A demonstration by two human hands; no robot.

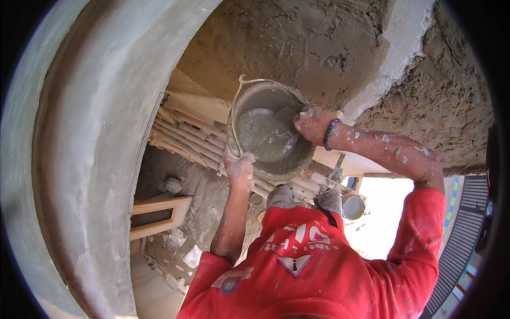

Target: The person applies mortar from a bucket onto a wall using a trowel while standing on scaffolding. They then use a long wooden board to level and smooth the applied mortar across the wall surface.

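Observation:
A mortar-caked bucket point(238, 106) holds wet grey mortar point(265, 133) in front of me. My left hand point(239, 170) is closed on its lower-left rim, where the bent metal handle comes down. My right hand point(313, 125) reaches over the bucket's right side, fingers wrapped round a trowel, whose flat blade point(286, 118) dips into the mortar. The trowel's grip is mostly hidden by my fingers. Both forearms and my right hand carry splashes of mortar.
Rough plastered wall point(414, 90) rises beyond the bucket. A smooth curved pillar point(90, 138) fills the left. Bamboo poles point(186, 143) form a platform beneath my feet. Below are a littered floor point(186, 223), a wooden frame point(159, 228) and another bucket point(353, 206). Metal shutters point(462, 223) stand at right.

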